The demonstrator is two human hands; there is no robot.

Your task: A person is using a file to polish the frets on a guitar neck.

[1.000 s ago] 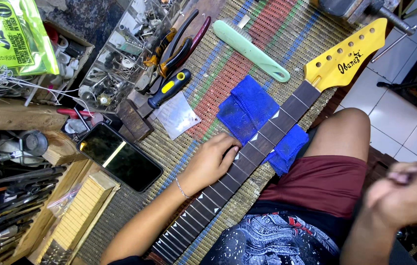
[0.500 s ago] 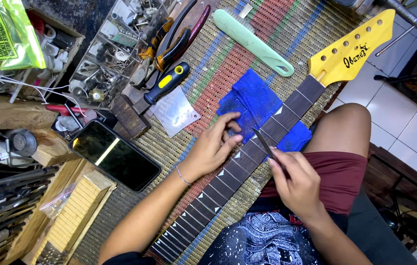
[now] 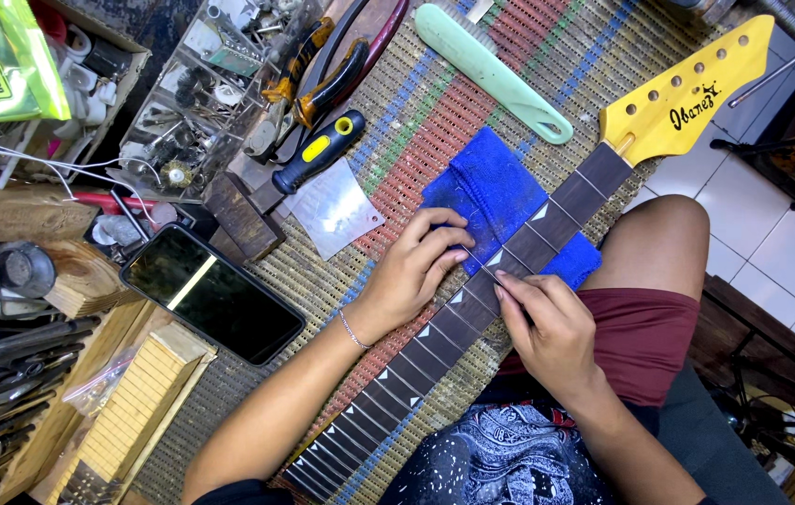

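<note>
Striped woven matting covers the surface, with tiled floor at 3 o'clock and cluttered tool trays at 10 o'clock. Across it, from 7 o'clock up to 2 o'clock, lies the guitar neck, its yellow headstock at the far end and a blue cloth padding it underneath. A black phone lies at 9 o'clock, and a pale green file handle at 12 o'clock.

Left hand lies palm down on the neck's upper edge, fingers curled over the fretboard, steadying it. Right hand pinches closed on a thin metal piece, too small to identify, held to 1 fret at mid-neck.

Done well, the work wants the neck pinned firmly against the cloth and the pinched piece kept square across the fret, with light, even pressure.
</note>
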